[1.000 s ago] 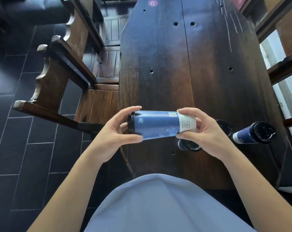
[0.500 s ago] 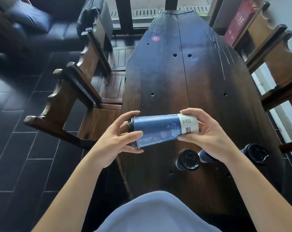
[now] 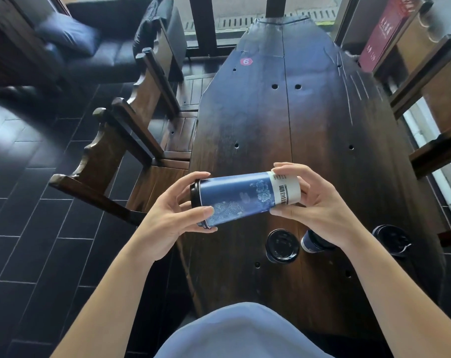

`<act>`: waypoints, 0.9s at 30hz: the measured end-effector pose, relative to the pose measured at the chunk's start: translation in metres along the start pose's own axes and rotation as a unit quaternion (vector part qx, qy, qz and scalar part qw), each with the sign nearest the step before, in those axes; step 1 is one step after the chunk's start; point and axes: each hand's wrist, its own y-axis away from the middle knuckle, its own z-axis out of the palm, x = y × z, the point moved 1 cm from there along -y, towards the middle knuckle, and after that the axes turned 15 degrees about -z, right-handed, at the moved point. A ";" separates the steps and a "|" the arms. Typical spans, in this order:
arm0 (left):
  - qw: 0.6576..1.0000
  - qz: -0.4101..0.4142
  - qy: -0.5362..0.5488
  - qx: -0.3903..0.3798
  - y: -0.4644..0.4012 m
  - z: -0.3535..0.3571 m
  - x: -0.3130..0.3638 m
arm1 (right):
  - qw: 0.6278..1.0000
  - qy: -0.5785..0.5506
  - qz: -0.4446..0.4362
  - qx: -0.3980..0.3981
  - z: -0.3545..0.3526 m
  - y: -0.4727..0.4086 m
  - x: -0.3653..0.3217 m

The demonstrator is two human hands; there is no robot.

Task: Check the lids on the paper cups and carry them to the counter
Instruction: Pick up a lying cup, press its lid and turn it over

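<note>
Holding a blue paper cup (image 3: 241, 198) sideways above the wooden table (image 3: 322, 140), the left hand (image 3: 172, 223) grips its black lid (image 3: 194, 200) end while the right hand (image 3: 315, 205) grips its white base.

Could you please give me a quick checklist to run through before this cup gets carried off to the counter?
1. Held cup gripped at both ends: ok, left hand at the lid end, right hand at the base.
2. Black lid on the held cup: ok, it is on; full seal cannot tell.
3. Cup upright for carrying: not ok, it lies sideways.
4. Leaks on the table: ok, none visible.
5. Other cups lidded: ok for two, the left one and the right one; middle cup cannot tell, hidden by the wrist.
</note>
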 end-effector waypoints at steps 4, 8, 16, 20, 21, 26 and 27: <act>1.000 -0.008 -0.011 -0.004 0.003 0.004 0.004 | 1.000 -0.001 -0.015 -0.009 -0.005 -0.002 0.000; 0.999 0.035 -0.020 -0.021 0.005 0.000 0.003 | 1.000 -0.011 -0.008 0.003 0.002 0.004 0.000; 0.998 0.048 0.018 -0.040 0.006 -0.021 0.002 | 0.999 0.008 -0.028 0.018 0.027 0.001 -0.010; 0.996 0.040 0.028 -0.073 0.006 -0.037 0.003 | 0.997 0.043 -0.043 0.038 0.042 -0.004 -0.019; 0.996 0.040 0.025 -0.079 0.005 -0.041 0.003 | 0.997 0.046 -0.039 0.039 0.046 -0.004 -0.019; 0.992 0.069 0.000 -0.104 0.006 -0.058 -0.004 | 0.998 0.040 -0.003 0.052 0.067 0.001 -0.023; 0.992 0.071 0.001 -0.105 0.007 -0.060 -0.006 | 0.998 0.041 0.003 0.055 0.070 0.002 -0.023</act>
